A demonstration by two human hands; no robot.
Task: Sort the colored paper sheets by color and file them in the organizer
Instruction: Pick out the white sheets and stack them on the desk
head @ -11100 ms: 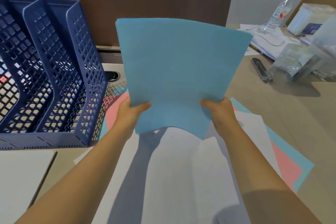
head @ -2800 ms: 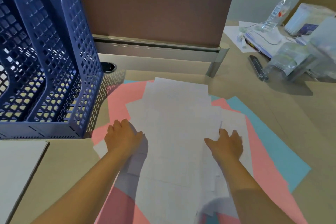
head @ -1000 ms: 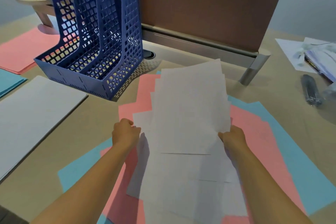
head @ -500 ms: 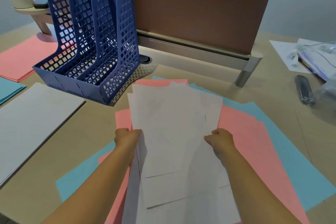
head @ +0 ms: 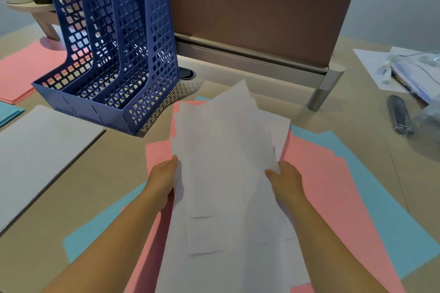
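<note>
**Both hands grip a loose sheaf of white sheets**

Gripped at its two side edges, the sheaf of white sheets (head: 223, 154) is held fanned and uneven, the left hand (head: 164, 177) curled round its left edge and the right hand (head: 284, 177) pinching its right edge. Beneath it, pink sheets (head: 328, 188) and blue sheets (head: 390, 209) lie spread on the desk (head: 112, 162). To the left lies a neat white stack (head: 35, 147). Farther back stands the blue organizer (head: 114, 54), upright, its three compartments holding no paper. Left of it lies a pink stack (head: 21, 71), with the corner of a blue stack (head: 9, 112) just nearer.
</note>
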